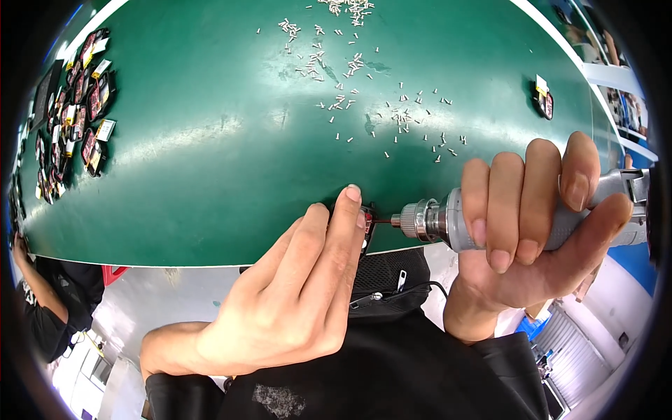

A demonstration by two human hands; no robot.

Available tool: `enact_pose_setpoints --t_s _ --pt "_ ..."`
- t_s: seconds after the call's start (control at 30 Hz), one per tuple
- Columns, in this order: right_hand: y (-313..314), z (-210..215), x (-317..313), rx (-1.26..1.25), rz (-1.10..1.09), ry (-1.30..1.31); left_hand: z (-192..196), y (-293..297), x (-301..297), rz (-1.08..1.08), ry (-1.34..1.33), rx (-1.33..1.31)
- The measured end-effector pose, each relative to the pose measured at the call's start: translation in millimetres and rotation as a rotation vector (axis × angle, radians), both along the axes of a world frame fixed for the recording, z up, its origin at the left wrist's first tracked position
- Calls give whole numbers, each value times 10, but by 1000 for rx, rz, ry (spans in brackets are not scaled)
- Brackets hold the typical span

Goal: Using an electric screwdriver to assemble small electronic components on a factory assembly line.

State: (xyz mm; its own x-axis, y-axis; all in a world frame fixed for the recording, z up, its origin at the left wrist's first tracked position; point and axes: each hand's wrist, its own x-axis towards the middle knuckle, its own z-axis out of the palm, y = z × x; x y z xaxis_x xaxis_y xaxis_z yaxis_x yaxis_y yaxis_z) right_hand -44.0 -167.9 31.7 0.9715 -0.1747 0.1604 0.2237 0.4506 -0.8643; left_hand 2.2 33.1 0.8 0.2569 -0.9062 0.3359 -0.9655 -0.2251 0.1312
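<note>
My right hand [528, 224] is wrapped round a grey electric screwdriver [451, 218], held sideways with its thin bit pointing left. The bit's tip meets a small black-cased part with a red inside [368, 220] near the table's front edge. My left hand [294, 294] grips that part, its fingers covering most of it. Beyond both hands, many small silver screws [400, 119] lie scattered over the green table [210, 189].
At the far left is a pile of similar black parts with white-and-yellow pieces [91, 105]. One more such part [543, 101] lies at the right. A black bag [392, 283] is below the table edge. Another person's arm [42, 287] shows at the left.
</note>
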Motion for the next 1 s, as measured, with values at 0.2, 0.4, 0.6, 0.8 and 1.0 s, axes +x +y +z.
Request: enact_pose_setpoints --t_s 0.2,0.4,0.6,0.8,1.0 --pt "-11 -50 37 46 20 -6 -26 19 10 22 27 -24" --pt "29 -54 61 -16 21 -25 -34 15 20 24 21 -43" --pt "67 72 87 -256 98 38 10 33 80 -28 40 -66" --pt "3 39 197 -281 286 -42 190 56 122 -73 216 6" --pt "118 16 199 -264 259 -122 225 75 49 -72 64 59"
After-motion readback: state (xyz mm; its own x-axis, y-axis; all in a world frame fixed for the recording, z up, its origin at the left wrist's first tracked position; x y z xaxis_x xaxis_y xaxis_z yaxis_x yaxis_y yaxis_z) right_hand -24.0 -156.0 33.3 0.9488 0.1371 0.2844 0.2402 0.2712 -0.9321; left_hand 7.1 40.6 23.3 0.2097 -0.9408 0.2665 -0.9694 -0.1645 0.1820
